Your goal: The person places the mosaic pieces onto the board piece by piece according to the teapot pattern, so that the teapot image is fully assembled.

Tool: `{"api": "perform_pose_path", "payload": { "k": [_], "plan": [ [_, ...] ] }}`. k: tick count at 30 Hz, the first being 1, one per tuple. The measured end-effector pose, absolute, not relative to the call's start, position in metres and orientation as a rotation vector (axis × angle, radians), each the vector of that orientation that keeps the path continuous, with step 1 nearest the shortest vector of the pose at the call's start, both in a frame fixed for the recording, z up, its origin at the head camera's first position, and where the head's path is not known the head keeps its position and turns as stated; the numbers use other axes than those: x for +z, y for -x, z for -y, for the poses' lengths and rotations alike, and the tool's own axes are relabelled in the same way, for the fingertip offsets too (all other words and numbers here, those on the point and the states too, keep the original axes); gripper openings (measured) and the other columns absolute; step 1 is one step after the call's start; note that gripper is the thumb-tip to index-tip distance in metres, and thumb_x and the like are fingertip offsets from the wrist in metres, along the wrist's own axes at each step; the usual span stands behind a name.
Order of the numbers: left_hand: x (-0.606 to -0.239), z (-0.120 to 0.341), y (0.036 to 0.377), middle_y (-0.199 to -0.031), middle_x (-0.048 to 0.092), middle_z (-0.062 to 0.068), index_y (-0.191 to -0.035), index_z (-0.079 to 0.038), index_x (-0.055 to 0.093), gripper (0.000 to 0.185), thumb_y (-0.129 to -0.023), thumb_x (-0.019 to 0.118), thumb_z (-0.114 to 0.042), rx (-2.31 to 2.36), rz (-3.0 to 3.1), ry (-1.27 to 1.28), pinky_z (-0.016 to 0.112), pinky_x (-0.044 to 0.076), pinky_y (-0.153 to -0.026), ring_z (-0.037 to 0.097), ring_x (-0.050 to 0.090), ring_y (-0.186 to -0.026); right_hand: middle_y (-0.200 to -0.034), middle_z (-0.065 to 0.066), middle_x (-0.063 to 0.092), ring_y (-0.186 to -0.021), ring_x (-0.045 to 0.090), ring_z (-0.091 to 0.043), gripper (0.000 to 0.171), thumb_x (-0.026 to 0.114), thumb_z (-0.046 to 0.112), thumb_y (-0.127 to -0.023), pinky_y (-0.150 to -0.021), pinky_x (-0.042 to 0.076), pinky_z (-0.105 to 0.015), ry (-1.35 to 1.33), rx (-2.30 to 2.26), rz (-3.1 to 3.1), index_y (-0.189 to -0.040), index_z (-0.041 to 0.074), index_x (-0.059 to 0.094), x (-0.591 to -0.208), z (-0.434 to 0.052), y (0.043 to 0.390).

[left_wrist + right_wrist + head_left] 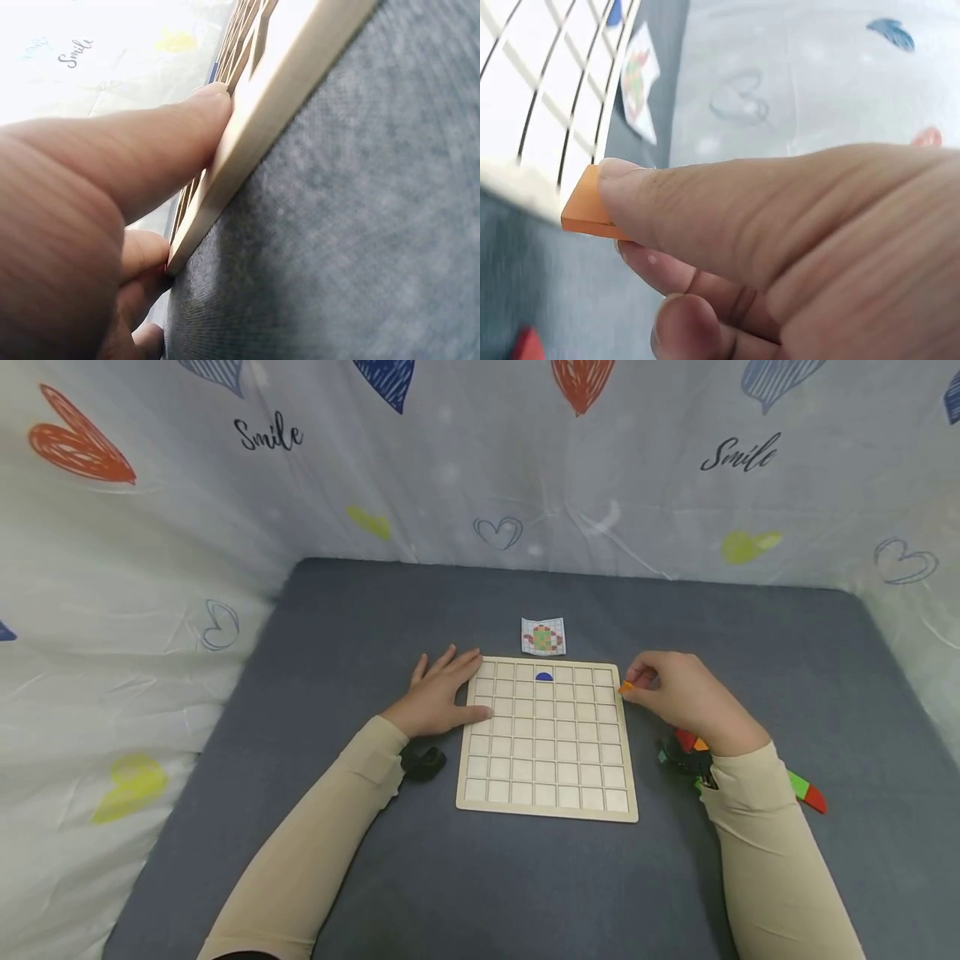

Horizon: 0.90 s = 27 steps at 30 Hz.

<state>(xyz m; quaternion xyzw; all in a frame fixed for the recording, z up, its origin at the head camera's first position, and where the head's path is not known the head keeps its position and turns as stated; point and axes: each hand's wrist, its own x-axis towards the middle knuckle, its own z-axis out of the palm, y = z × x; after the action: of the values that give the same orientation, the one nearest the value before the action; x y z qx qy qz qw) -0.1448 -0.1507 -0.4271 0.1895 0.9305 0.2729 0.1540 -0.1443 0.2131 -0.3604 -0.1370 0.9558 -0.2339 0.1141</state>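
A pale wooden grid board [546,816] lies on the table, with one blue half-round piece [543,677] in a cell of its far row. My left hand [438,697] rests at the board's far left corner, fingers spread and thumb laid over the left rim. In the left wrist view the thumb [176,135] presses on that rim. Between thumb and fingertips my right hand [686,693] pinches a flat orange tile [585,206], held beside the board's right edge near the far corner.
Just beyond the board lies a small paper card [543,637] with a coloured grid picture. Several red, orange and green pieces [810,795] lie around and partly under the right forearm. A white printed curtain [450,468] hangs behind the grey table [420,893].
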Motion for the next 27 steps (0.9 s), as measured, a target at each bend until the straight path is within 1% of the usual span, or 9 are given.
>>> {"api": "perform_pose_path", "payload": {
  "k": [6, 12, 15, 19, 25, 27],
  "plan": [
    [-0.428, 0.15, 0.145, -0.177, 0.013, 0.0, -0.169, -0.015, 0.02, 0.095, -0.099, 0.07, -0.055, 0.779, -2.667, -0.547, 0.057, -0.02, -0.126, 0.027, -0.004, -0.164, -0.092, -0.008, 0.071, -0.079, 0.062, -0.023, 0.011, 0.078, 0.014, -0.094, -0.068, 0.049, -0.036, 0.475, -0.685, -2.799, -0.1, 0.006, 0.072, -0.36, -0.186, 0.152],
    [-0.429, 0.15, 0.146, -0.177, 0.013, 0.0, -0.17, -0.015, 0.02, 0.096, -0.098, 0.07, -0.055, 0.77, -2.673, -0.542, 0.057, -0.02, -0.126, 0.027, -0.005, -0.164, -0.091, -0.007, 0.07, -0.077, 0.059, -0.023, 0.009, 0.079, 0.01, -0.092, -0.067, 0.047, -0.036, 0.544, -0.759, -2.757, -0.098, 0.008, 0.072, -0.361, -0.166, 0.161],
    [-0.43, 0.15, 0.146, -0.177, 0.013, -0.001, -0.17, -0.015, 0.02, 0.096, -0.099, 0.07, -0.055, 0.769, -2.671, -0.544, 0.057, -0.02, -0.126, 0.027, -0.005, -0.164, -0.09, -0.005, 0.069, -0.076, 0.058, -0.023, 0.011, 0.081, 0.01, -0.092, -0.066, 0.046, -0.037, 0.561, -0.788, -2.734, -0.096, 0.009, 0.071, -0.362, -0.157, 0.162],
    [-0.43, 0.151, 0.146, -0.177, 0.013, -0.001, -0.17, -0.016, 0.02, 0.095, -0.099, 0.07, -0.055, 0.764, -2.675, -0.545, 0.056, -0.02, -0.126, 0.026, -0.005, -0.164, -0.09, -0.004, 0.07, -0.076, 0.058, -0.022, 0.012, 0.083, 0.01, -0.09, -0.069, 0.047, -0.037, 0.589, -0.81, -2.716, -0.095, 0.01, 0.071, -0.364, -0.147, 0.163],
    [-0.43, 0.151, 0.146, -0.177, 0.013, -0.001, -0.169, -0.016, 0.02, 0.095, -0.099, 0.069, -0.056, 0.775, -2.67, -0.546, 0.056, -0.02, -0.126, 0.027, -0.004, -0.164, -0.089, -0.001, 0.072, -0.073, 0.057, -0.021, 0.009, 0.083, 0.01, -0.091, -0.067, 0.046, -0.036, 0.621, -0.811, -2.697, -0.094, 0.013, 0.074, -0.371, -0.135, 0.164],
    [-0.43, 0.151, 0.145, -0.177, 0.013, -0.001, -0.17, -0.016, 0.02, 0.095, -0.099, 0.068, -0.056, 0.772, -2.671, -0.549, 0.056, -0.02, -0.126, 0.027, -0.004, -0.164, -0.089, 0.0, 0.073, -0.074, 0.058, -0.02, 0.007, 0.082, 0.01, -0.092, -0.068, 0.047, -0.036, 0.646, -0.81, -2.698, -0.094, 0.013, 0.075, -0.373, -0.133, 0.164]
  ]
}}
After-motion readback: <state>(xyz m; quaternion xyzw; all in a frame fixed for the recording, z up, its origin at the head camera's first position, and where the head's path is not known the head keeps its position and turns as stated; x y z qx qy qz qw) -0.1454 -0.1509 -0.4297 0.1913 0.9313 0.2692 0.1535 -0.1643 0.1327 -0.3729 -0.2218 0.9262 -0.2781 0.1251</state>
